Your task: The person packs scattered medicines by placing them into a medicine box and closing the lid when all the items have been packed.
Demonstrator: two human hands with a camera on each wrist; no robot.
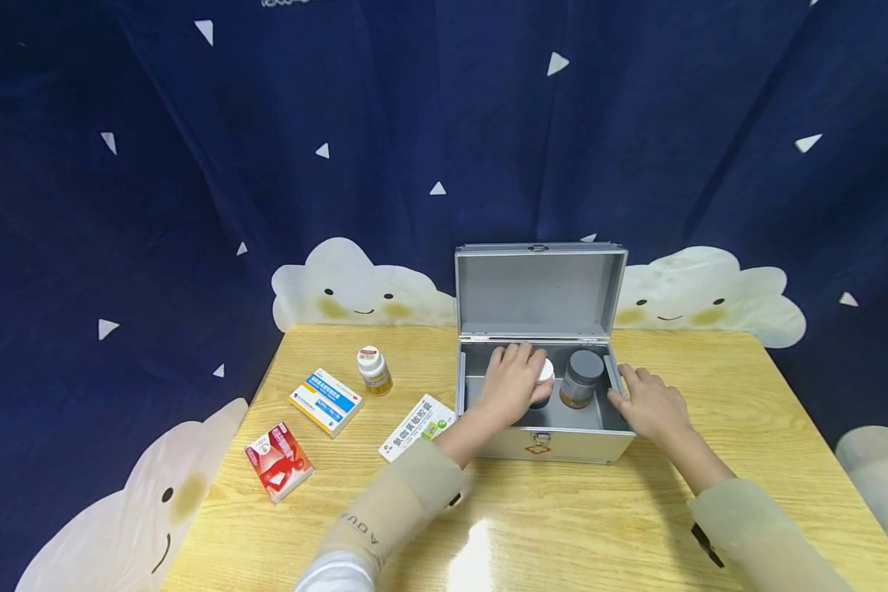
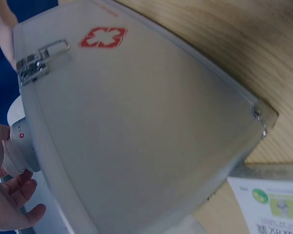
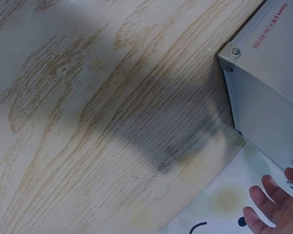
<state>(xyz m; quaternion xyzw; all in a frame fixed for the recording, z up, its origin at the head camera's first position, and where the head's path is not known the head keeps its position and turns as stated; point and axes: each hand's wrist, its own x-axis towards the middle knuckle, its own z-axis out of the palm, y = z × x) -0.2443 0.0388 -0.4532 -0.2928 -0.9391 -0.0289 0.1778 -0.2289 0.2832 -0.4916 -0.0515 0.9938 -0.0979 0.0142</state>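
A silver first-aid box [image 1: 573, 448] stands with its lid [image 1: 540, 292] raised. Inside it, my left hand [image 1: 512, 380] grips a white-capped bottle [image 1: 545, 374] on the side toward the middle. In the left wrist view, fingers of that hand [image 2: 12, 200] curl about the bottle [image 2: 23, 141] just behind the box's front wall. Beside it, also in the box, is a brown jar with a dark grey lid [image 1: 583, 378]. My right hand [image 1: 653, 403] rests at the box's right rim, its fingers fairly straight along the outer side; the right wrist view shows these fingers [image 3: 271, 200] spread near the side wall.
Left of the box on the wooden table [image 1: 562, 526] lie a white-and-green medicine box [image 1: 414, 426], a blue-and-white medicine box [image 1: 326, 401] and a red medicine box [image 1: 279, 462]. A white pill bottle [image 1: 374, 372] stands behind them. A dark blue curtain [image 1: 385, 123] hangs at the back.
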